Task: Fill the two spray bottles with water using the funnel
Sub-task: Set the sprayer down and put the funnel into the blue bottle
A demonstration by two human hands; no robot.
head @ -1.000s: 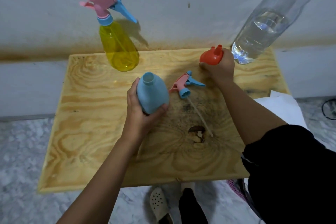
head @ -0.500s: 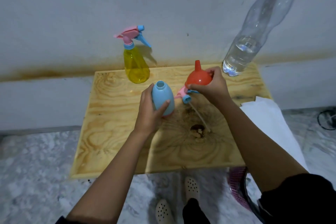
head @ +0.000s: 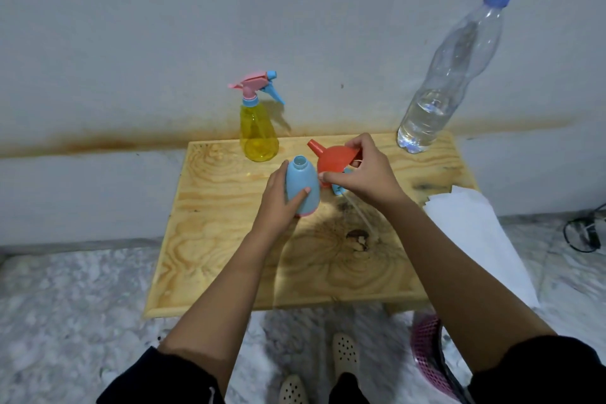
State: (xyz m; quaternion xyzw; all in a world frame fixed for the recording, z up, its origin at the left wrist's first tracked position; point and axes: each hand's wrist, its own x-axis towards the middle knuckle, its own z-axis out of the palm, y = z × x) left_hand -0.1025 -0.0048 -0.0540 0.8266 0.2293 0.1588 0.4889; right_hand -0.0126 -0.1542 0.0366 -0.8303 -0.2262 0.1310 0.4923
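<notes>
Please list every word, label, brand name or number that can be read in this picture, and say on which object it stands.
No text can be read.
Clear water bottle: no label visible.
Yellow spray bottle: plain, no print.
Blue spray bottle: plain, no print.
Orange funnel: plain, no markings visible.
White paper: it looks blank.

No readable text, labels, brands or numbers anywhere; water bottle at upper right shows no label.
</notes>
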